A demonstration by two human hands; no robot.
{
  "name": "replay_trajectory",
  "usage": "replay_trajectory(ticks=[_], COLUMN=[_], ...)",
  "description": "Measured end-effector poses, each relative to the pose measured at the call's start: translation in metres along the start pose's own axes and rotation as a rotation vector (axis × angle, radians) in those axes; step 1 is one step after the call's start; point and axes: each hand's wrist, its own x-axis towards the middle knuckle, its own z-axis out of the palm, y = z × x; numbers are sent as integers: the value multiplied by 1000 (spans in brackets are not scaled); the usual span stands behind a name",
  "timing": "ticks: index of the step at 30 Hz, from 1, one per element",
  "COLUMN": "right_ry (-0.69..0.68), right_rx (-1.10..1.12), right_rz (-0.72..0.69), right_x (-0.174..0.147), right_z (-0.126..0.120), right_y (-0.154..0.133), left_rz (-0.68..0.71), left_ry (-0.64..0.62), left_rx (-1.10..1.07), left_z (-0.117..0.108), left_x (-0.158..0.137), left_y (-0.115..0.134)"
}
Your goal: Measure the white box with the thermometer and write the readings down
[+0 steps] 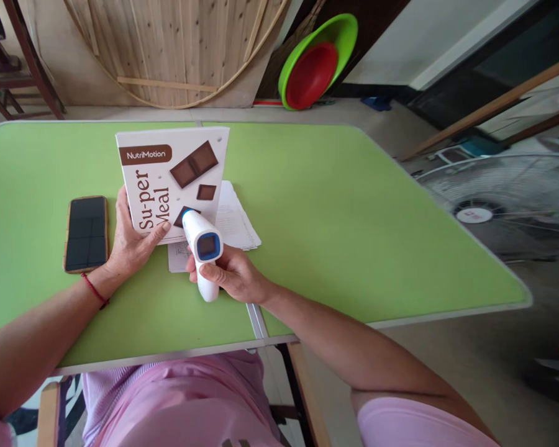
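My left hand (133, 239) grips the lower left corner of a white box (186, 149) marked "NutriMotion Su-per Meal", its thumb across the front. The box is held up, its printed face toward me. In my right hand (233, 273) is a white infrared thermometer (207, 288) with a blue-framed screen, which looks dark. My fingers wrap round its handle, and its front end points at the lower part of the box. Whether the tip touches the box I cannot tell. Behind and below the box lie white printed papers (237, 217), partly hidden.
A phone (87, 233) in a brown case lies on the green table (354, 223), left of my left hand. Beyond the table's right edge stands a fan (479, 211). Green and red basins (312, 74) and a round wooden board (177, 49) lean at the back.
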Motion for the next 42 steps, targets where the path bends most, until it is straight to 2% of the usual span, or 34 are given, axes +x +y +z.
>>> replay_trajectory(ticks=[17, 25, 33, 42], right_ry=[4, 6, 13, -1], right_rx=[-18, -12, -18, -21], right_rz=[33, 44, 44, 31], right_x=[-1, -1, 0, 0], right_z=[-1, 0, -1, -2], right_y=[-2, -3, -3, -5], left_rz=[-11, -45, -151, -196], left_ry=[-11, -8, -3, -11], left_rx=[5, 116, 93, 41], left_z=[0, -3, -5, -8], left_x=[0, -2, -3, -1], left_y=[1, 0, -1, 4])
